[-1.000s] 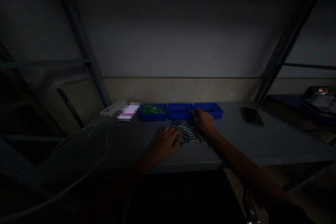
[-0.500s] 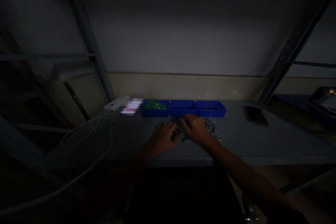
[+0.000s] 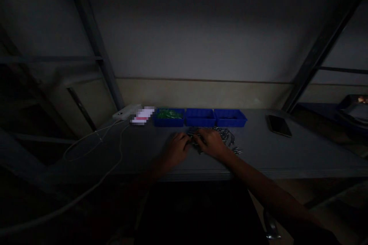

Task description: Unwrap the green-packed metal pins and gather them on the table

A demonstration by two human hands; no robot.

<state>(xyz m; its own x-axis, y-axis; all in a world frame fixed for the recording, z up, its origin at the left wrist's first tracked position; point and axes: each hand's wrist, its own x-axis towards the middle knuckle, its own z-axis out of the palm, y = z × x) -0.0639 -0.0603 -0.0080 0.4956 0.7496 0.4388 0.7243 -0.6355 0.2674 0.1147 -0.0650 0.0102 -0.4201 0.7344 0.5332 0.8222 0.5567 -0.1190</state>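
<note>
A pile of slim shiny metal pieces, like screws or bolts (image 3: 227, 137), lies on the grey table in front of the blue bins; the dark picture hides their exact kind. My left hand (image 3: 178, 147) is at the pile's left edge, its fingers bent and closed at the tips. Over the left part of the pile lies my right hand (image 3: 211, 142), fingers curled down and closed. Their fingertips almost meet. Whatever is between the fingers of either hand is too dark and small to make out.
Three blue bins stand in a row at the back: the left bin (image 3: 169, 122) holds green pieces, beside a middle bin (image 3: 200, 121) and a right bin (image 3: 230, 121). A dark phone (image 3: 278, 125) lies at right. At left are a lit, blurred screen (image 3: 143, 116), a white box (image 3: 123, 113) and cables.
My right hand has shifted slightly left and down, showing more of the metal pile behind it. The left hand's fingers have drawn closer together.
</note>
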